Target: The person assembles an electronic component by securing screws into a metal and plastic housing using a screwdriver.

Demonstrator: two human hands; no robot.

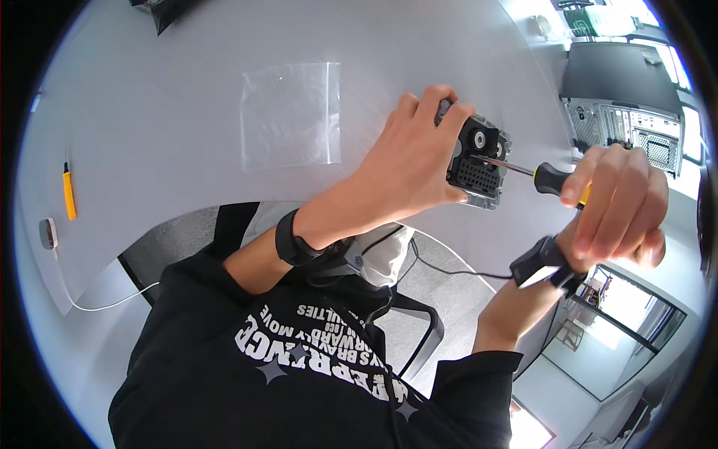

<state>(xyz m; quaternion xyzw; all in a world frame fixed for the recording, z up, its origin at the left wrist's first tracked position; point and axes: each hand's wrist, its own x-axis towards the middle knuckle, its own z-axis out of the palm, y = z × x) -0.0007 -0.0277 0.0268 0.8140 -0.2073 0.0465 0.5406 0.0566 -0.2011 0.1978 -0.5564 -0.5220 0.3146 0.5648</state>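
My left hand (415, 153) grips a small black-and-grey device (479, 173) by its left side, fingers over the far edge and thumb at the near one. The device has a round part and a face full of small holes. My right hand (617, 198) is closed round the black-and-yellow handle of a screwdriver (550, 179). Its metal shaft points left, and the tip meets the device's face near the round part. Whether the tip sits in a screw is too small to tell.
A clear zip bag (292, 116) lies flat on the white table (172, 112). At the far left are a yellow-handled tool (69, 193) and a small white device (48, 233) with a white cable. Grey computer cases (628, 97) stand at the back right. A dark cable runs below my wrists.
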